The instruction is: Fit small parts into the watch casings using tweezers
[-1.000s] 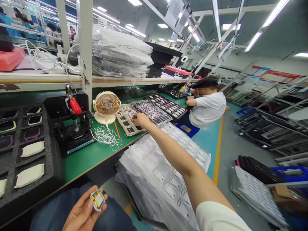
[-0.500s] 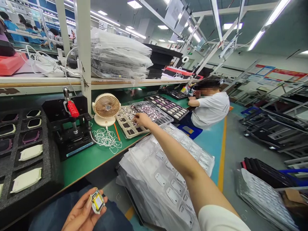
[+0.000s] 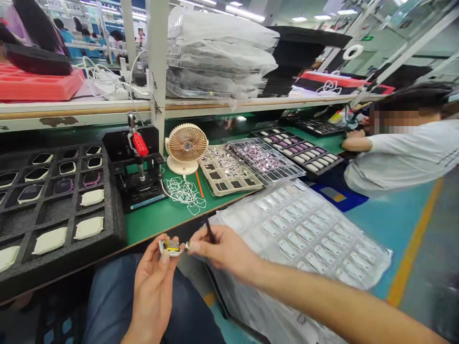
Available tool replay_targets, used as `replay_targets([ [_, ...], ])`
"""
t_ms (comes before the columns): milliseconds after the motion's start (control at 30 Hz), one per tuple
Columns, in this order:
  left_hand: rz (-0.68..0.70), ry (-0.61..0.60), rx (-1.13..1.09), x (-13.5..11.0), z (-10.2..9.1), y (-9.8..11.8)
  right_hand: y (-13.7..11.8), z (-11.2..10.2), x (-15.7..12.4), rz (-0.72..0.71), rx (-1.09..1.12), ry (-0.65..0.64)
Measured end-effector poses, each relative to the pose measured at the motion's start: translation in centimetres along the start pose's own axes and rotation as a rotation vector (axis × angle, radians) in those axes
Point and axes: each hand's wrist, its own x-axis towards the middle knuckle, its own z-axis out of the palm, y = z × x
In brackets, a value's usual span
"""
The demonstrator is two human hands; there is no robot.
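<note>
My left hand point(image 3: 154, 282) is closed on a small rectangular device point(image 3: 170, 247) with a yellow inner part, held over my lap. My right hand point(image 3: 224, 251) is right beside it, fingers pinched, with a thin dark tool point(image 3: 209, 230) sticking up between them and a tiny part at the fingertips that I cannot make out. The fingertips touch the device's right edge. On the green bench point(image 3: 158, 217) behind lie a beige tray point(image 3: 225, 174) and a clear tray point(image 3: 265, 160) of small shiny parts.
A black foam tray point(image 3: 53, 200) of watch-like housings lies at left. A black press with a red handle point(image 3: 138, 162), a small fan point(image 3: 186, 145) and a tangle of white rings point(image 3: 184, 193) stand mid-bench. Stacked clear blister trays point(image 3: 301, 229) lie at right. A co-worker point(image 3: 405, 148) sits beyond.
My right hand has pulled back from the parts tray on the bench to the device in my left hand. The left hand has risen a little. My head has turned down and left.
</note>
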Motion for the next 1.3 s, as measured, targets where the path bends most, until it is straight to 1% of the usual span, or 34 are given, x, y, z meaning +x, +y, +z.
replay_targets([
  [67, 0.050, 0.006, 0.024, -0.7, 0.1, -0.4, 1.4, 2.4, -1.2, 0.102, 0.193, -0.029],
  [133, 0.091, -0.003, 0.054, -1.3, -0.1, -0.7, 2.0, 3.5, -1.7, 0.129, 0.302, -0.028],
  [200, 0.141, -0.014, 0.080, -1.6, -0.2, -0.9, 2.3, 3.7, -1.8, 0.143, 0.355, -0.039],
  [333, 0.252, -0.010, 0.116, -1.9, -0.3, -0.9, 2.2, 4.0, -2.0, 0.169, 0.387, -0.065],
  [500, 0.354, -0.018, 0.172, -1.8, -0.3, -0.8, 1.9, 4.6, -2.2, 0.169, 0.428, -0.038],
  [633, 0.410, -0.001, 0.206, -1.7, -0.5, -0.9, 2.2, 5.1, -2.0, 0.152, 0.454, -0.016],
  [733, 0.427, -0.003, 0.216, -1.7, -0.5, -0.9, 2.6, 5.4, -1.8, 0.127, 0.412, 0.015],
  [833, 0.437, -0.020, 0.219, -1.6, -0.7, -1.0, 2.9, 5.5, -1.6, 0.073, 0.309, 0.021],
  [1000, 0.469, -0.068, 0.166, -0.9, -1.8, -1.8, 3.3, 5.0, -1.2, -0.191, 0.046, 0.043],
  [1133, 0.513, -0.121, 0.161, -0.5, -2.8, -2.5, 3.6, 4.4, -1.2, -0.337, -0.215, 0.069],
  [1200, 0.536, -0.137, 0.176, -0.5, -3.0, -2.6, 3.7, 4.3, -1.1, -0.347, -0.252, 0.067],
  [1300, 0.561, -0.148, 0.193, -0.7, -3.0, -2.7, 3.5, 4.3, -1.2, -0.327, -0.238, 0.040],
])
